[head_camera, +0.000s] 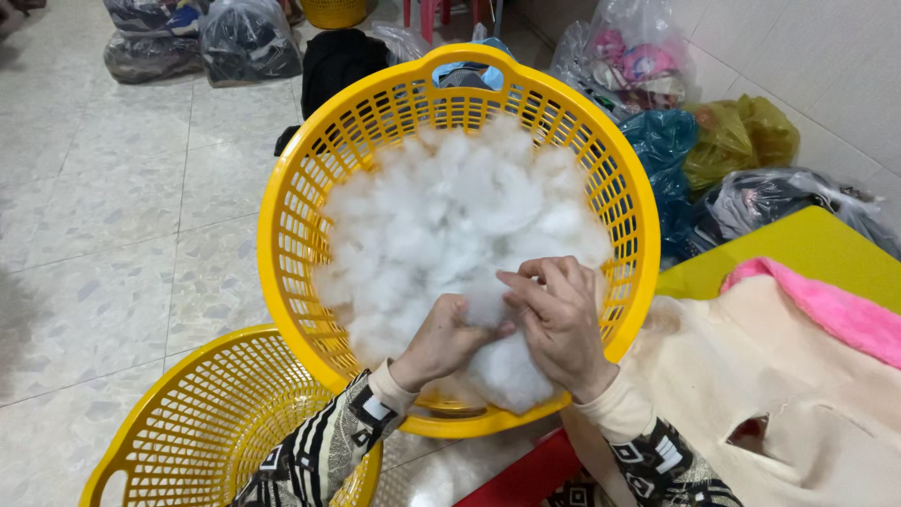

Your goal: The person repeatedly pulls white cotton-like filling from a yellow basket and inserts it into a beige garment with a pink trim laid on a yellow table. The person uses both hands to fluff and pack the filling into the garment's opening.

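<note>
Left hand (441, 340) & right hand (560, 319) both clenched on a clump of white fluffy fibre stuffing (450, 225) at near rim of round yellow slotted plastic basket (282, 216); best tease gently apart, keeping tufts inside; 2nd yellow basket (188, 422) alongside, lower left.

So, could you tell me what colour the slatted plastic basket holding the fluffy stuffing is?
Bright yellow slatted plastic basket, clearest in the head view.

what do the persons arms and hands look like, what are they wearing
Both hands, left hand and right hand, are bare: no gloves, no visible rings. Each arm has a black-and-white geometric-patterned outer sleeve over a cream ribbed cuff that ends at the wrist.
</note>
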